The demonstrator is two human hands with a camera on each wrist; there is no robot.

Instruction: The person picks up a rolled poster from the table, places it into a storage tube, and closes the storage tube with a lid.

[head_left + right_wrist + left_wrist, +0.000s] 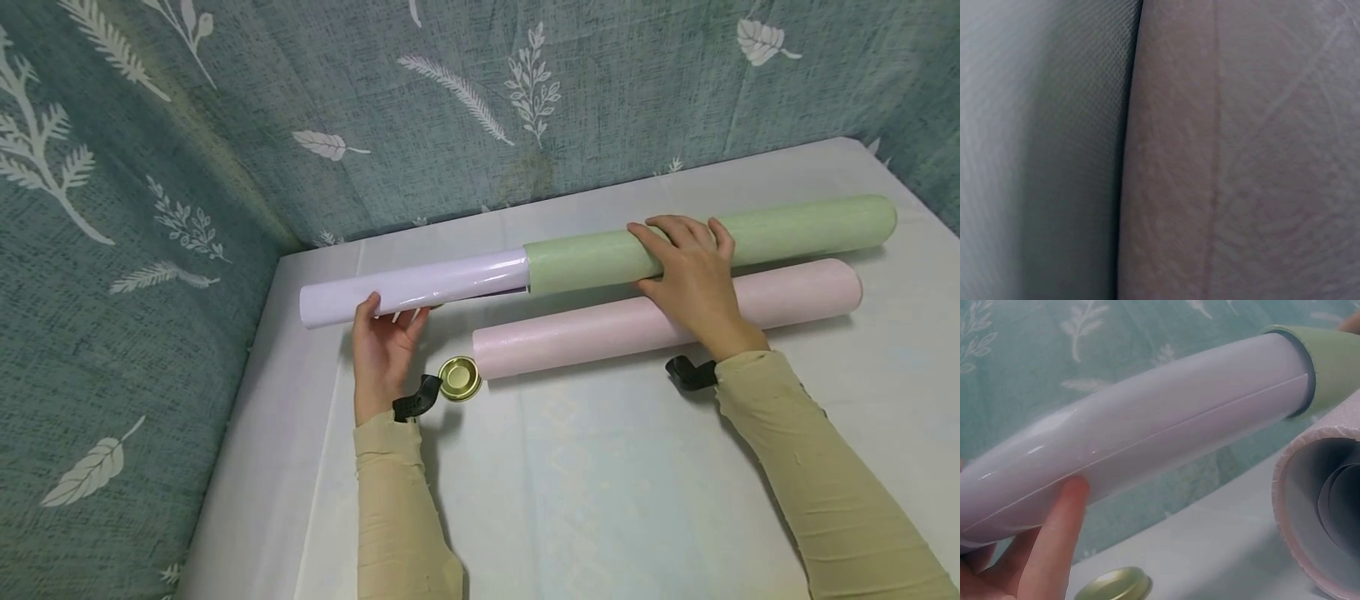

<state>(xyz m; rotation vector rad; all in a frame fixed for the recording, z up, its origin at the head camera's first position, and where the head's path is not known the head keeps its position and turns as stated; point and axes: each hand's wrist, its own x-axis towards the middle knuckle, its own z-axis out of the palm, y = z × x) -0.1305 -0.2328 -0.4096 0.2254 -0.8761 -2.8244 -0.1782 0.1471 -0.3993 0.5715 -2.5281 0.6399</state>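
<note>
My left hand [384, 354] holds a rolled glossy pale lilac sheet [412, 287] from below, thumb on its near side. The roll's right end sits inside the open mouth of a light green cardboard tube [802, 225]; a lengthwise edge of the sheet [1179, 428] shows in the left wrist view. Over the green tube, my right hand [693, 279] grips with spread, bent fingers. Beneath the right wrist lies a pink cardboard tube [577, 337], its left end open, with rolled sheet material [1342, 503] visible inside. Close up, the pink tube's surface [1285, 162] fills much of the right wrist view.
A round gold metal lid [459, 378] lies by the pink tube's open end. Another gold edge [437, 307] peeks out behind the left fingers, mostly hidden. A white cloth covers the table [600, 492]; a green leaf-patterned curtain [450, 150] hangs behind and at the left.
</note>
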